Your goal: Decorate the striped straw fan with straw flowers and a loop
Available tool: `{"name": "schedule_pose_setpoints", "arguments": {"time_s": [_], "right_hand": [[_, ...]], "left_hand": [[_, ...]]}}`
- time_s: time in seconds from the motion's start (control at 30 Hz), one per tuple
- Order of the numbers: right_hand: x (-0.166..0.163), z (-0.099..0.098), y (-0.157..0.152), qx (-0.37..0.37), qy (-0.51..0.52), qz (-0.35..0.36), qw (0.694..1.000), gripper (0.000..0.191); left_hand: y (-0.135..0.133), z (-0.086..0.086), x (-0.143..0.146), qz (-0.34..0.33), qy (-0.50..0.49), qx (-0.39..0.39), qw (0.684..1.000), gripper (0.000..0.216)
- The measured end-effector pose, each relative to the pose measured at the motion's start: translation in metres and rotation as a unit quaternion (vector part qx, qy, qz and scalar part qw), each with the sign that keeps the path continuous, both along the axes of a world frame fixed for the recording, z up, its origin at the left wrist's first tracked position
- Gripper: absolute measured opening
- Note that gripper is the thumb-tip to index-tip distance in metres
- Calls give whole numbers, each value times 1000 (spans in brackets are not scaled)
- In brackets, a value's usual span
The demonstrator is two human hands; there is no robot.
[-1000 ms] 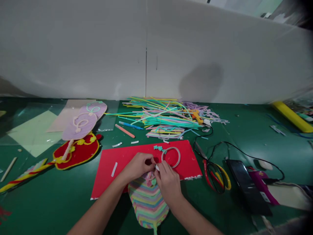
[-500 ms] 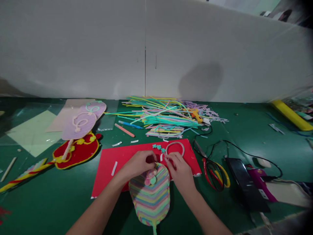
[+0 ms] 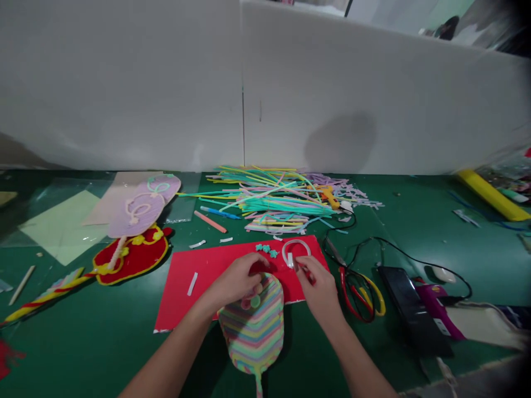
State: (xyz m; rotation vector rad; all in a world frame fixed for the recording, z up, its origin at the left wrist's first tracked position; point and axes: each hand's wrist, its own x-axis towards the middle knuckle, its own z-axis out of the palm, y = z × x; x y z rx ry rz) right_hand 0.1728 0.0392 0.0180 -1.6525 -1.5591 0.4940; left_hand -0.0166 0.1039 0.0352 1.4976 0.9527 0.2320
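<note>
A pastel striped fan [image 3: 254, 331] lies near the table's front edge, partly over a red sheet [image 3: 199, 279]. My left hand [image 3: 236, 281] is curled on the fan's top edge, beside small round pastel pieces [image 3: 252, 301]. My right hand [image 3: 317, 290] rests on the red sheet to the fan's right, fingertips pinched on a small white strip [image 3: 290, 260] at a roll of tape [image 3: 296, 250]. Small teal flowers [image 3: 266, 250] lie just left of the roll.
A pile of coloured sticks [image 3: 276, 199] sits behind the red sheet. A purple fan [image 3: 143, 207] and a red fan [image 3: 133, 257] lie to the left. Pliers [image 3: 360, 290], a black phone [image 3: 409, 307], cables and a purple tool [image 3: 437, 309] are to the right. White boards [image 3: 249, 83] wall the back.
My right hand has left the fan's top and moved right and away to the tape roll. The left hand stays on the fan, which has shifted slightly.
</note>
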Motion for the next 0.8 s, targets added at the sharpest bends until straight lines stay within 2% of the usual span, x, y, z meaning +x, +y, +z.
{"name": "schedule_pose_setpoints", "arguments": {"time_s": [0.1,0.2,0.27,0.43,0.53,0.63,0.8], "right_hand": [[5,5,-2,10,-7,1,1000,19],[9,8,-4,28,-16,12,999,20],[11,8,-5,39,-21,21,999,20],[15,8,-7,43,-40,51,997,19],[17,7,-6,38,-50,59,996,20],[20,7,-4,34,-57,62,996,20],[24,12,0,33,-67,65,995,20]], "left_hand": [[-1,4,4,-7,107,127,986,27],[-3,10,10,-32,224,278,933,25],[-6,14,15,-58,284,345,893,27],[-17,22,37,-124,388,451,794,37],[-25,22,52,-173,415,478,755,37],[-31,17,60,-197,402,491,747,33],[-35,11,59,-151,381,492,768,32]]}}
